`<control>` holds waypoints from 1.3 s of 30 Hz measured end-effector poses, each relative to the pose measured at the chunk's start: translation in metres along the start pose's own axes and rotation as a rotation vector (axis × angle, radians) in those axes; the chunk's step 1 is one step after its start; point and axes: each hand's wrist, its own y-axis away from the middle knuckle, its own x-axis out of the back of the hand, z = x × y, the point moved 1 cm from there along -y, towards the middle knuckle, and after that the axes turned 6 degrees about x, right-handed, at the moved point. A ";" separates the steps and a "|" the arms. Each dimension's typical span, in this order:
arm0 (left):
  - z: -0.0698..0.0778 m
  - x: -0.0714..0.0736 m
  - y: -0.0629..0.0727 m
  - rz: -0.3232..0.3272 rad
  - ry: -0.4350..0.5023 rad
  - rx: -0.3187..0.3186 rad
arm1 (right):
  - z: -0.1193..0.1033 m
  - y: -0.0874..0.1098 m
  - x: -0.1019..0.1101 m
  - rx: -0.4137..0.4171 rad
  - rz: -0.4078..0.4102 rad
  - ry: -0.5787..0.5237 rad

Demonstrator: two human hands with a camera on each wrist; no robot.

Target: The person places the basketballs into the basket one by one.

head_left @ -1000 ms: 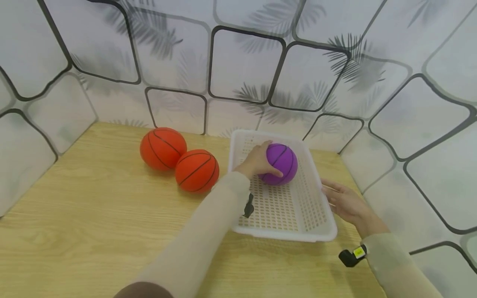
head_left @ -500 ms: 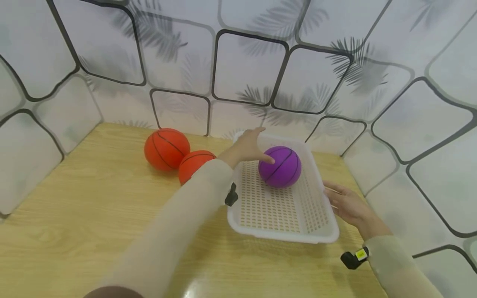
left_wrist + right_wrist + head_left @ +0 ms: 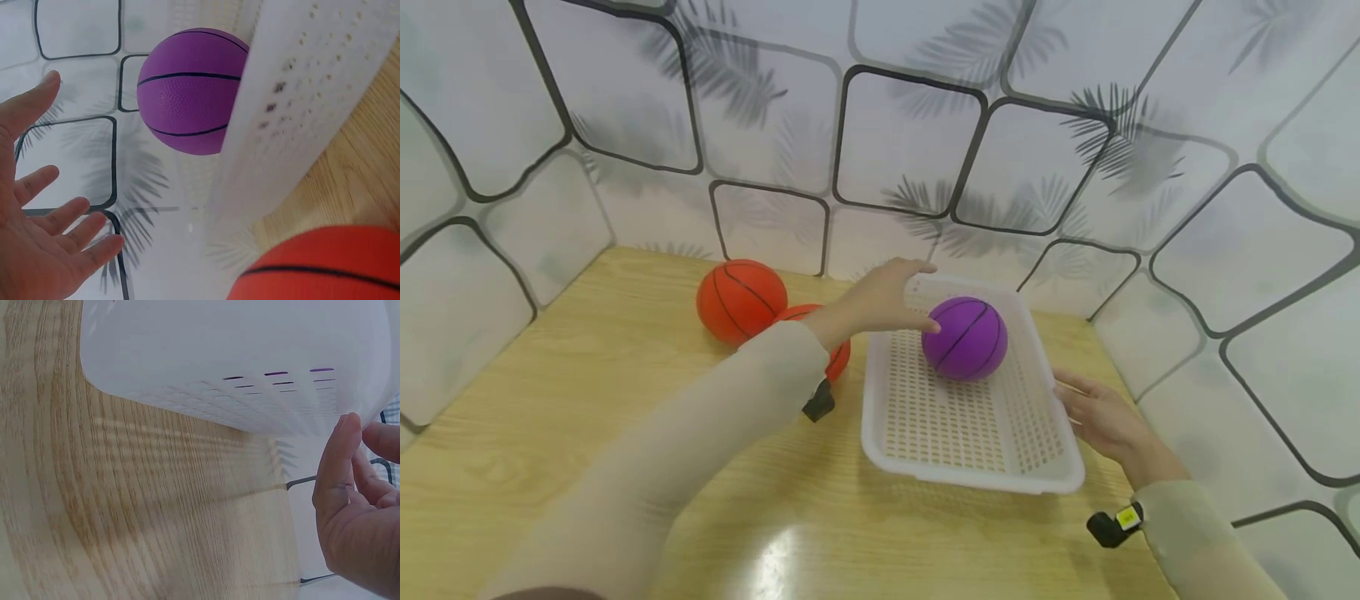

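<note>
A purple ball (image 3: 966, 342) with black seam lines sits inside a white perforated plastic basket (image 3: 977, 477). My left hand (image 3: 883, 300) hovers over the basket's left rim, thumb and fingers spread and holding nothing. In the left wrist view, a gap shows between that hand (image 3: 47, 244) and the purple ball (image 3: 187, 94). My right hand (image 3: 1105, 421) is at the basket's right side. Its fingertips touch the outer wall near the rim in the right wrist view, fingers (image 3: 335, 469) fairly straight. Two orange-red balls lie left of the basket: one farther back (image 3: 741, 296), the other partly hidden by my left forearm.
The wooden table (image 3: 587, 400) meets patterned walls at the back and both sides. The right-hand wall (image 3: 1210, 408) stands close to my right hand. A small black device (image 3: 820, 402) is strapped at each wrist.
My left hand has let go of the purple ball and moved left and away from it. The ball stays in the basket. My right hand keeps its place at the basket's side.
</note>
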 end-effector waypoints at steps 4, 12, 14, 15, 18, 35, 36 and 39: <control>-0.005 0.009 0.010 0.052 -0.014 -0.048 | 0.001 0.000 0.000 0.010 -0.001 -0.008; -0.028 0.028 0.029 0.147 -0.038 -0.030 | 0.001 0.000 0.001 0.006 0.001 0.001; -0.038 0.033 0.034 0.160 -0.046 -0.004 | 0.001 0.000 0.001 0.006 0.002 0.000; -0.043 0.035 0.036 0.166 -0.049 0.010 | 0.001 0.000 0.001 0.005 0.002 -0.002; -0.057 0.043 0.043 0.183 -0.036 0.054 | 0.002 -0.001 0.001 0.007 -0.001 -0.003; -0.139 0.076 0.075 0.323 -0.106 0.179 | 0.001 0.000 0.000 -0.016 0.024 -0.005; -0.143 0.077 0.077 0.327 -0.110 0.191 | 0.001 0.000 0.001 -0.017 0.025 -0.005; -0.154 0.079 0.084 0.336 -0.111 0.213 | 0.001 0.000 0.001 -0.018 0.026 0.004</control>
